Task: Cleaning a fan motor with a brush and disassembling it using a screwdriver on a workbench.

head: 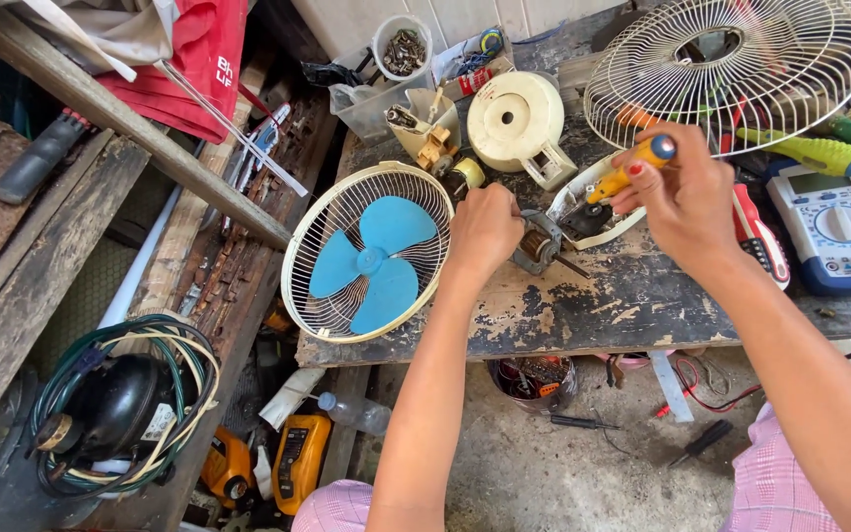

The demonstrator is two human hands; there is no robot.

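My left hand [485, 232] is closed on a small fan motor [541, 243] with copper windings and a bare shaft, resting on the worn wooden workbench [583, 305]. My right hand [687, 197] grips a yellow-handled screwdriver [632, 169] with a blue cap, its tip pointing down at the white rear motor housing [583, 212] just right of the motor. A cream fan guard holding a blue three-blade fan [371, 251] lies left of my left hand. A cream motor cover [519, 123] sits behind the motor.
A second wire fan guard [731, 64] lies at the back right. A blue and white multimeter [829, 222] with leads, green-handled screwdrivers [810, 150] and a red tool sit right. A cup of screws [403, 44] stands behind. Cables, a compressor [115, 409] and bottles lie on the floor.
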